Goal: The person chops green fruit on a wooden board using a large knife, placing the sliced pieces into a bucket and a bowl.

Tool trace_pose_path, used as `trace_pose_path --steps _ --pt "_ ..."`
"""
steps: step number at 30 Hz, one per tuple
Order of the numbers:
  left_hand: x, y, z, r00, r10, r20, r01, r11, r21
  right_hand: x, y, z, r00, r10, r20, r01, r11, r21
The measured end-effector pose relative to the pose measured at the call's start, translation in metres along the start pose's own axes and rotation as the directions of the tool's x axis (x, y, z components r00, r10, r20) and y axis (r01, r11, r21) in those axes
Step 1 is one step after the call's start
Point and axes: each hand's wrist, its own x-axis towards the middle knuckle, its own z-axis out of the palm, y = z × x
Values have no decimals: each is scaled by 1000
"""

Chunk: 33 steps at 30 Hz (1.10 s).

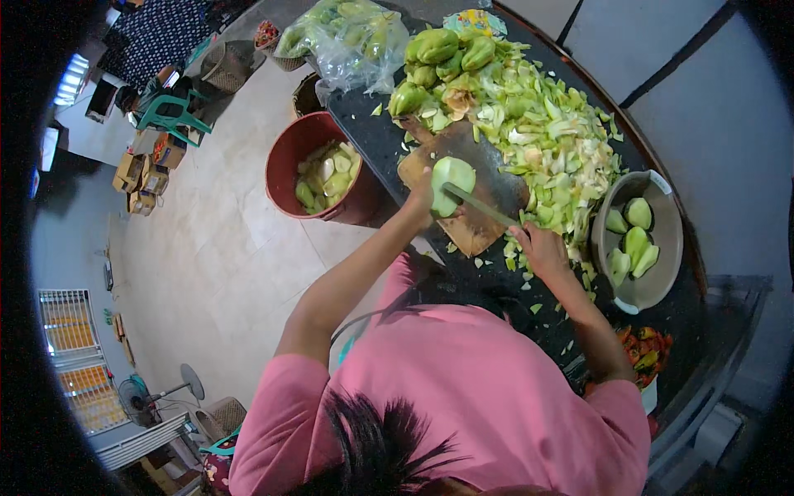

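Note:
My left hand (pixel 424 193) holds a large peeled, pale green fruit (pixel 456 170) above a wooden chopping board (pixel 468 235). In my right hand (pixel 542 249) is a knife (pixel 482 206), gripped by its handle. Its blade points left, and the tip end lies against the fruit's lower face; I cannot tell how deep it goes. Past the board, a broad heap of green and whitish peelings (pixel 549 139) covers the dark table (pixel 366 133). Several unpeeled green fruits (pixel 437 46) are piled at the heap's far left. Right of my right hand, a grey-brown basin (pixel 669 260) contains several peeled pieces.
A red bucket (pixel 279 170) with peeled pieces in it stands on the floor left of the table. A clear plastic bag (pixel 353 46) of green fruits rests at the far table edge. Red and green peppers (pixel 645 353) lie near my right elbow. Farther left, a person sits on a green chair (pixel 170 111).

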Motion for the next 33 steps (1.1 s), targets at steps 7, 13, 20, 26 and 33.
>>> trace_pose_path --steps 7,13,20,26,33 --pt "6 -12 -2 997 63 -49 -62 998 15 6 7 13 998 -46 -44 40 990 -134" --pt "19 -31 -10 968 157 -194 -154 988 34 11 -11 23 1000 12 14 -10 991 -133" --pt "27 -45 -24 981 89 -173 -74 993 89 8 -13 37 998 50 37 -45 991 -129" --pt "23 -30 -38 993 -114 -9 113 976 188 7 -10 29 991 69 112 -60 995 -80" --pt "28 -5 -37 954 -283 -99 300 905 301 15 -10 30 973 144 179 -125 986 -109"
